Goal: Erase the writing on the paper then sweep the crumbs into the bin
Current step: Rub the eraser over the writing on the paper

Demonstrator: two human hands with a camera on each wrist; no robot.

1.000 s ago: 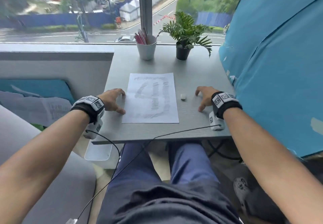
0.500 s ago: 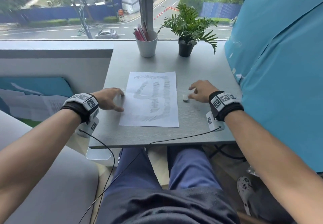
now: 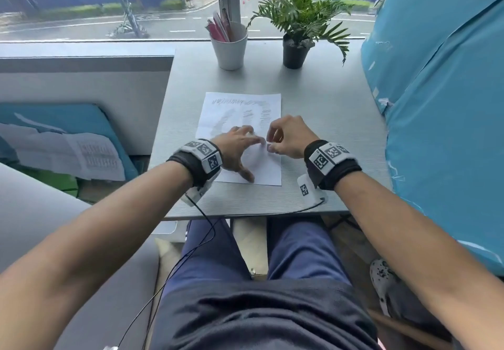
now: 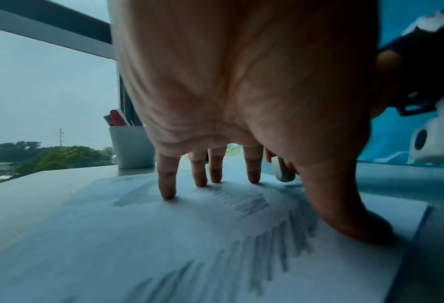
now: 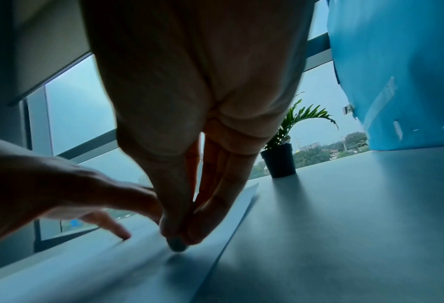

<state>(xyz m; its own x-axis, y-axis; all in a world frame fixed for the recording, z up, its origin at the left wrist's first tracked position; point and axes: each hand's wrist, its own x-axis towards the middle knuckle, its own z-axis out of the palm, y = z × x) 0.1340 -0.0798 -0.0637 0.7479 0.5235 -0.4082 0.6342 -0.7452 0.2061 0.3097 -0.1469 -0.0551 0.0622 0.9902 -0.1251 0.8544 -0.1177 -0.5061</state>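
Observation:
A white paper (image 3: pixel 245 104) with grey pencil scribbles lies in the middle of the grey table (image 3: pixel 327 120). My left hand (image 3: pixel 244 157) presses on its lower half with fingers spread and straight; in the left wrist view its fingertips (image 4: pixel 167 194) and thumb rest on the paper (image 4: pixel 111 235). My right hand (image 3: pixel 270 145) pinches a small white eraser (image 5: pixel 176 247) between thumb and fingers, its tip at the sheet's right part, just beside the left index finger. The eraser (image 4: pixel 283 171) also shows in the left wrist view. No crumbs are visible.
A white cup of pens (image 3: pixel 229 49) and a potted plant (image 3: pixel 296 49) stand at the table's far edge by the window. A blue covered wall (image 3: pixel 436 104) closes the right side. A pale container (image 3: pixel 166 231) sits below the table's front left corner. A black cable (image 3: pixel 207 229) hangs off the front edge.
My right hand took the eraser from the table right of the paper and brought it onto the sheet. My left hand moved from the paper's left edge onto its lower half.

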